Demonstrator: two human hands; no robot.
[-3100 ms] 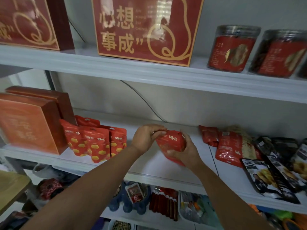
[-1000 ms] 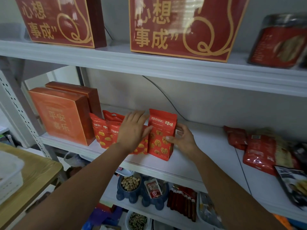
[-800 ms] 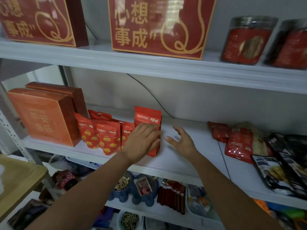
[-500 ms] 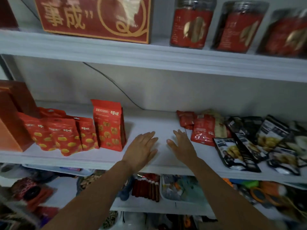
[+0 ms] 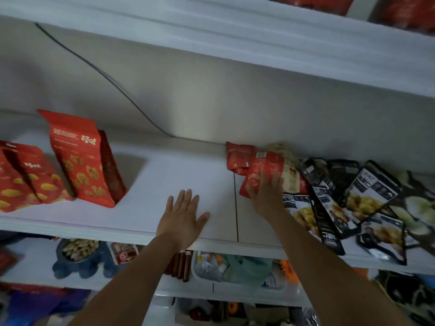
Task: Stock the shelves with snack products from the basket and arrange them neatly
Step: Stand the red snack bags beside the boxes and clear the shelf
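- Before closing on the flat red packet [image 5: 256, 168], read the pile: lying face up at the left edge of the heap on the right half of the shelf [image 5: 169, 170], overlapping a smaller red packet [image 5: 237, 156] behind and a beige packet [image 5: 286, 157] to its right, black packets [image 5: 374, 191] sprawled beyond.
- Right hand [image 5: 267, 196]: fingers straight and spread, laid over the packet's lower half, nothing pinched yet; blurred, so firm contact not certain.
- Left hand [image 5: 182, 217]: wide and flat, holding nothing, hovering over the bare middle of the shelf near the front edge.
- Probably the pick-up step for the next packet. Take by one long edge, thumb under, fingers on top; avoid dragging the neighbours along.
- Peel the red packet leftward toward the gap, away from the pile, not straight up through the overlap.
- Use the left hand to catch the bottom and square the base before standing the packet up.
- Target, by judgement: the bare patch just right of the tall red pouch [image 5: 82, 161], upright beside the row of smaller red pouches [image 5: 26, 182] at far left. Match facing, front flush with that row.
- Soft foil, loose contents: expect slump; flatten the bottom first, lean lightly on the tall pouch if needed.
- Basket not in view.
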